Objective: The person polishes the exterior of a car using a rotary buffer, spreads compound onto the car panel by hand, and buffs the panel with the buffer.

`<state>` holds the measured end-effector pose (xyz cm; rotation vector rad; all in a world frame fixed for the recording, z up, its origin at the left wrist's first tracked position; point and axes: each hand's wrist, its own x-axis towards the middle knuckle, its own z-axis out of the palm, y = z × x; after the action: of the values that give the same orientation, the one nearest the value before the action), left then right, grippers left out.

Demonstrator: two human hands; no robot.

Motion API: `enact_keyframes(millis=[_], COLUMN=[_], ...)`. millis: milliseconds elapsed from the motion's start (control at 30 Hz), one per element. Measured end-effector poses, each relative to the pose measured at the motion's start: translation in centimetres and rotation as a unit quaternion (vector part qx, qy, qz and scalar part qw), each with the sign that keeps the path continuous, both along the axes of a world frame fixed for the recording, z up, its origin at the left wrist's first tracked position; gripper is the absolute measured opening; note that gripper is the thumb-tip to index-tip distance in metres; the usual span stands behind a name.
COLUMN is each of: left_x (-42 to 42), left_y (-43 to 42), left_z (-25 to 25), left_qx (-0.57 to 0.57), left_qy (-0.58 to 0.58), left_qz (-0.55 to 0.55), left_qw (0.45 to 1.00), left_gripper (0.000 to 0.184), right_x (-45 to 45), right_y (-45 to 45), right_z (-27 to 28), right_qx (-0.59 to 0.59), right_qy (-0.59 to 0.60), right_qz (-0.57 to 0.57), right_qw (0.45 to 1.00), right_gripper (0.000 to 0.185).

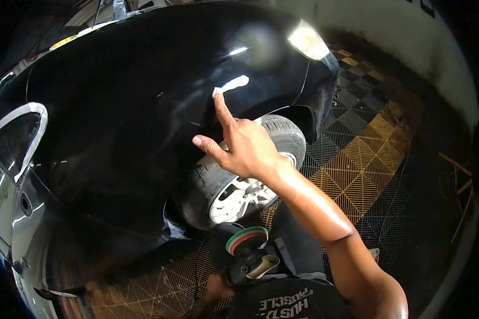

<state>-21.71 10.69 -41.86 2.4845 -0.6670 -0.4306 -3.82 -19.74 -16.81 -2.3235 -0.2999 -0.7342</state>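
A dim garage-like space with a pale wall point(410, 58) and a floor point(370, 162) of black and orange ribbed tiles, seen looking down past the wearer's dark top point(282, 297) at the glossy black car body point(127, 69). The right hand point(247, 146) reaches forward over the wheel point(234, 204), empty, its index finger straight, thumb spread to the left and the other fingers tucked under. The index fingertip, tipped with white, touches the panel at the near end of a short white streak point(236, 83) — probably a paste — which runs from there up and to the right. Beyond the right hand, farther forward and to the right, is a bright headlight point(308, 41); well to its left, a pale strip point(43, 114), which looks like masking tape, curves around part of the car's side. Below the right hand, close to the wearer's body, the left hand point(220, 287) is in shadow but appears closed around a polisher point(258, 266), whose round pad point(247, 240), edged in green and red, is held well apart from the car. As far as one can judge, the work on this patch is at an early stage: the streak is on the panel but sits thick and unspread, with no smear visible around it. Whether the pad's face carries any paste cannot be told.
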Motion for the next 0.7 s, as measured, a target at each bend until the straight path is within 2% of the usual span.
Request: enact_keyframes(millis=[133, 233, 267, 300, 367, 467, 567, 600, 633, 700], left_x=[-0.3, -0.6, -0.7, -0.7, -0.8, -0.5, -0.4, -0.4, -0.2, 0.1], left_y=[1.1, 1.3, 1.4, 1.3, 1.5, 2.0, 1.7, 1.8, 1.8, 1.7], left_z=[-1.2, -1.0, -0.9, -0.6, -0.9, -2.0, -1.6, -1.5, -1.3, -0.8], left_qx=[0.025, 0.008, 0.008, 0.015, 0.023, 0.009, -0.03, -0.037, -0.044, -0.03], left_qy=[0.004, -0.027, -0.026, -0.02, -0.012, -0.037, -0.044, -0.046, -0.05, -0.039], left_qz=[-0.004, 0.017, 0.017, 0.02, 0.014, 0.027, -0.012, -0.016, -0.021, -0.028], left_qw=[1.0, 0.999, 0.999, 0.999, 1.0, 0.999, 0.999, 0.998, 0.998, 0.998], left_gripper=[0.086, 0.085, 0.085, 0.084, 0.084, 0.082, 0.081, 0.08, 0.079, 0.078], right_x=[-0.4, -0.8, -0.3, 0.1, -0.9, -1.9, -0.3, -0.3, -0.6, -1.5], right_y=[2.3, 1.8, 1.1, 0.5, -0.4, -3.2, -6.7, -6.9, -6.7, -6.0], right_z=[-0.2, -0.4, -0.8, -0.8, -1.4, -2.6, -3.0, -3.0, -3.2, -3.6], right_qx=[-0.062, -0.001, -0.009, -0.02, -0.085, -0.073, -0.045, -0.079, -0.128, -0.154], right_qy=[-0.031, -0.097, -0.077, -0.03, -0.019, 0.005, 0.064, 0.045, 0.081, 0.034], right_qz=[0.031, 0.0, -0.044, -0.054, -0.053, -0.076, -0.162, -0.155, -0.16, -0.087], right_qw=[0.997, 0.995, 0.996, 0.998, 0.995, 0.994, 0.984, 0.984, 0.976, 0.984], right_gripper=[0.094, 0.094, 0.095, 0.096, 0.098, 0.098, 0.098, 0.098, 0.097, 0.094])
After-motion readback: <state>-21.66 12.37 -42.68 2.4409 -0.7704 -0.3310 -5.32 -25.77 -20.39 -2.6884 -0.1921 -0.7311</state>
